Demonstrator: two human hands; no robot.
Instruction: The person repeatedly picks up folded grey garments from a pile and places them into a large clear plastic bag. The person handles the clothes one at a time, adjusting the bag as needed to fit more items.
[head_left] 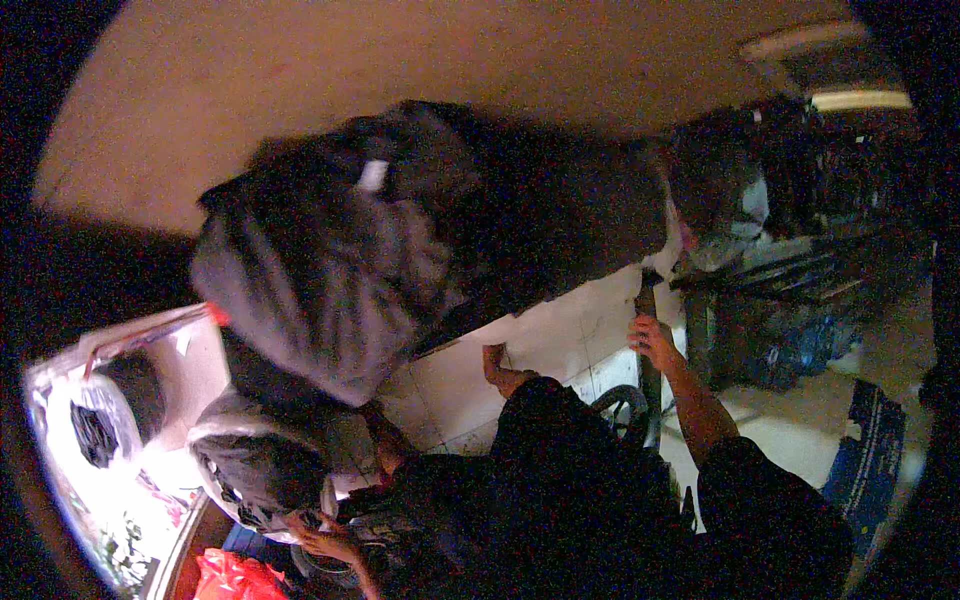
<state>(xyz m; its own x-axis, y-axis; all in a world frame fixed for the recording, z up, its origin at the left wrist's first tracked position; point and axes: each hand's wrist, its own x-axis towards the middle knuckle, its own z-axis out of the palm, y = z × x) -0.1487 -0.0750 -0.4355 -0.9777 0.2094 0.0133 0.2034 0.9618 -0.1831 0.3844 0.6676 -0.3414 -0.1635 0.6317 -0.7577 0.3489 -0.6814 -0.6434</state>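
Observation:
At the lower left my left hand rests against a clear plastic bag filled with dark items. Its fingers look stretched out along the bag's lower edge, though the light is dim. My right hand, right of centre, is closed around a dark upright bar. A large heap of dark grey cloth with a small white label lies in front of me, its near part hanging down over an edge. The far side of the cloth fades into shadow.
A red plastic bag sits at the bottom left. Another clear bag with dark contents stands in bright light at the far left. A dark rack with bundles stands at the right, near a blue printed sack. Below is pale tiled floor.

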